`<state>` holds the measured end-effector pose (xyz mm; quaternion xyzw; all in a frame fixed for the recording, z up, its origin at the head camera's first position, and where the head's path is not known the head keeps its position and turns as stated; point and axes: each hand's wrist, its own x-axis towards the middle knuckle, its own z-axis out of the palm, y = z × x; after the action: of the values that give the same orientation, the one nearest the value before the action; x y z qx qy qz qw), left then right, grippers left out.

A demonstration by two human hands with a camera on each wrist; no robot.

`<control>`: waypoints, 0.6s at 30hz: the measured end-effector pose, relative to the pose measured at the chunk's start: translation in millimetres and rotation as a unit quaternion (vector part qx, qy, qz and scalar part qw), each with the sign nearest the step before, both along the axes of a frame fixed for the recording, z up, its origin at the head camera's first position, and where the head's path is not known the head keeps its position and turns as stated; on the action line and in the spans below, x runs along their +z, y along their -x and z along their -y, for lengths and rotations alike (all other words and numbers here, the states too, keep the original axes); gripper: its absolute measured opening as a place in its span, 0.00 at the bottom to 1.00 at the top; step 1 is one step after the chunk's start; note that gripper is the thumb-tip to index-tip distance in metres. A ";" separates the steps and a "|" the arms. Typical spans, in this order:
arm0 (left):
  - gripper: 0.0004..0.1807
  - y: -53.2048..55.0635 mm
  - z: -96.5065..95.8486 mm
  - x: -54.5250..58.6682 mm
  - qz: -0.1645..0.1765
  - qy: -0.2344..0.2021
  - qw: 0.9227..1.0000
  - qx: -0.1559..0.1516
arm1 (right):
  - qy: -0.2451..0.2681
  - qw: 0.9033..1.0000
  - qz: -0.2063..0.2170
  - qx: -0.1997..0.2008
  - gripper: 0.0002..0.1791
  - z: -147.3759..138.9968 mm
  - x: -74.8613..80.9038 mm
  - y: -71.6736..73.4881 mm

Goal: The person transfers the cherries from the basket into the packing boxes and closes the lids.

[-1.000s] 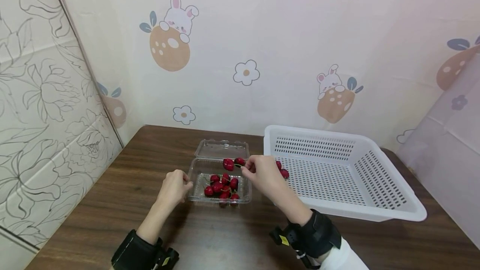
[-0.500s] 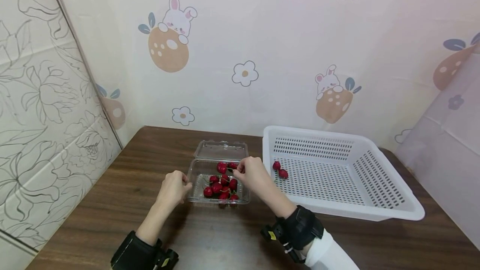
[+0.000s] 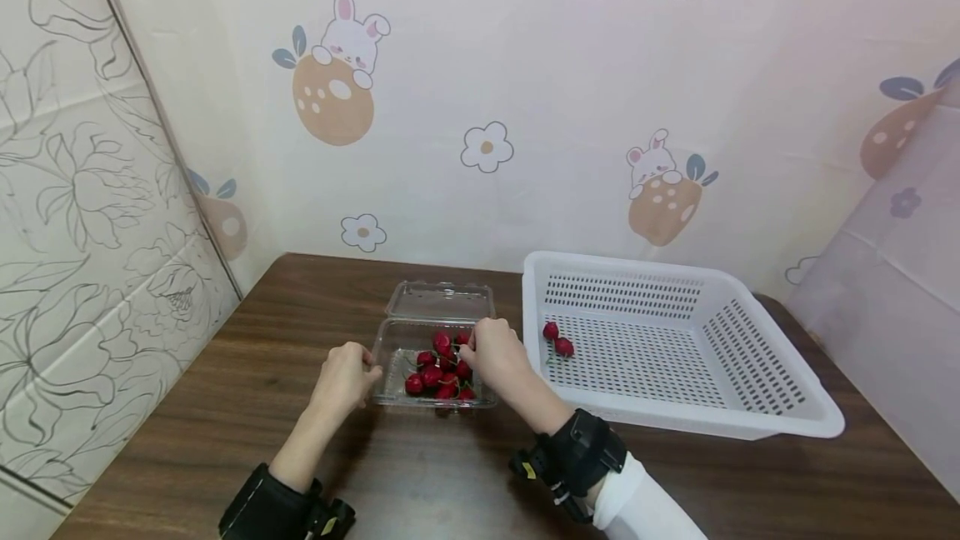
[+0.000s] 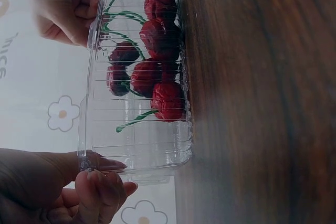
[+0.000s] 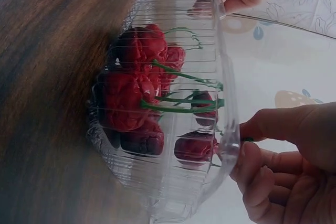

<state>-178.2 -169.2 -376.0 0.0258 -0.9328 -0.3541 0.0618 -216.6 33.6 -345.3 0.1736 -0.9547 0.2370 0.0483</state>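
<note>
A clear plastic clamshell box [image 3: 392, 357] stands on the table with several red cherries [image 3: 431, 376] in it. My left hand [image 3: 347, 382] pinches its left rim, thumb inside and fingers outside in the left wrist view. At the opposite rim, my right hand [image 3: 498, 361] pinches a green stem [image 5: 247, 139] between thumb and forefinger. From that stem a pair of cherries [image 5: 194, 148] hangs inside the box, above the pile in the right wrist view. The box's lid [image 3: 441, 302] lies folded back behind it.
A white perforated plastic basket [image 3: 645, 369] stands on the right, with two cherries [image 3: 558, 340] near its left wall. The brown wooden table [image 3: 300, 307] meets a patterned wall covering [image 3: 420, 182] at the back.
My right hand has moved left and slightly down, bringing the pair of cherries from the box's back right corner down into the box. My left hand stays at the rim.
</note>
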 end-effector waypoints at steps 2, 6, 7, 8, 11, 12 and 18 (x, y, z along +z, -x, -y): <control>0.08 0.1 0.1 -0.2 0.000 0.000 1.000 0.001 | -0.004 1.000 -0.005 -0.004 0.26 0.5 -1.2 -0.2; 0.08 0.1 0.1 -0.7 -0.001 0.002 1.000 0.002 | -0.009 1.000 0.005 -0.007 0.27 1.0 -3.5 0.1; 0.08 0.1 0.1 -0.8 0.000 0.003 1.000 0.001 | -0.011 1.000 0.009 -0.007 0.28 1.2 -4.4 0.6; 0.08 0.0 0.0 -0.7 0.001 0.003 1.000 0.001 | -0.013 1.000 0.013 -0.006 0.28 1.5 -5.0 1.0; 0.08 -0.1 0.0 -0.8 0.003 0.004 1.000 0.001 | -0.023 1.000 0.015 -0.002 0.28 2.4 -7.1 2.4; 0.08 -0.2 -0.1 -0.7 0.003 0.004 1.000 0.001 | -0.026 1.000 0.016 -0.002 0.28 2.8 -7.6 2.6; 0.08 0.4 0.0 -0.5 0.002 0.003 1.000 0.002 | -0.042 0.999 0.031 -0.001 0.24 5.7 -8.7 2.3</control>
<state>-178.6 -169.2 -376.5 0.0284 -0.9339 -0.3511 0.0612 -218.9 27.9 -354.0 0.1675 -0.9649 0.2021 0.0111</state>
